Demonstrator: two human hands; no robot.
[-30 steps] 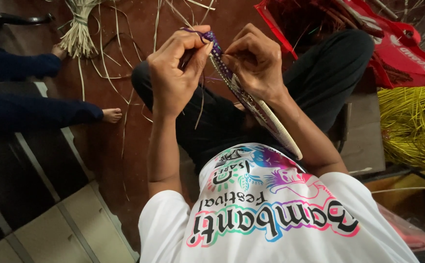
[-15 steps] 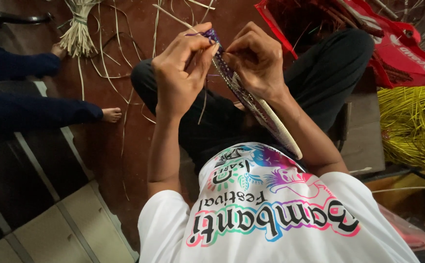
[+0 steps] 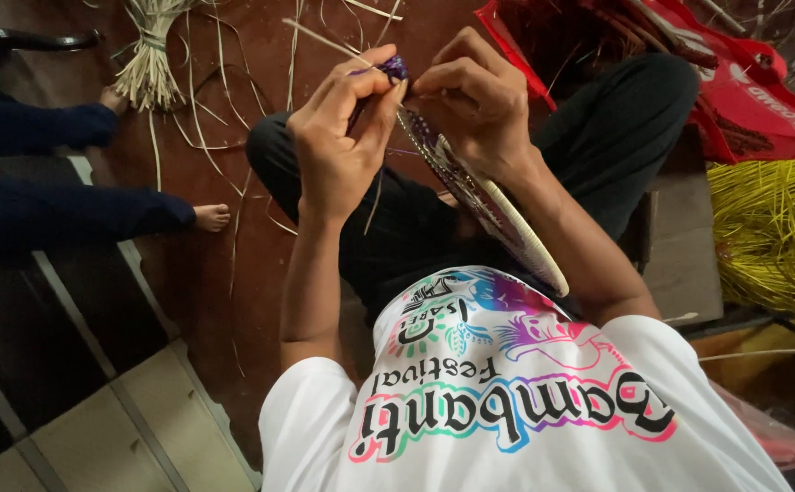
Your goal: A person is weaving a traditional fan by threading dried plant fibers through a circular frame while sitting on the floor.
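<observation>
Red plastic bag (image 3: pixel 762 100) at two o'clock lies open, with dark fibre strands inside as far as I can tell. Beside it, at three o'clock, sits a heap of yellow straw (image 3: pixel 771 232). I see the left hand (image 3: pixel 343 150) curled nearly shut, pinching the purple strip (image 3: pixel 394 68) at the top of the woven fan (image 3: pixel 489 205). The right hand (image 3: pixel 475 105), fingers bent close, grips the fan's upper edge, touching the left fingertips at twelve o'clock.
</observation>
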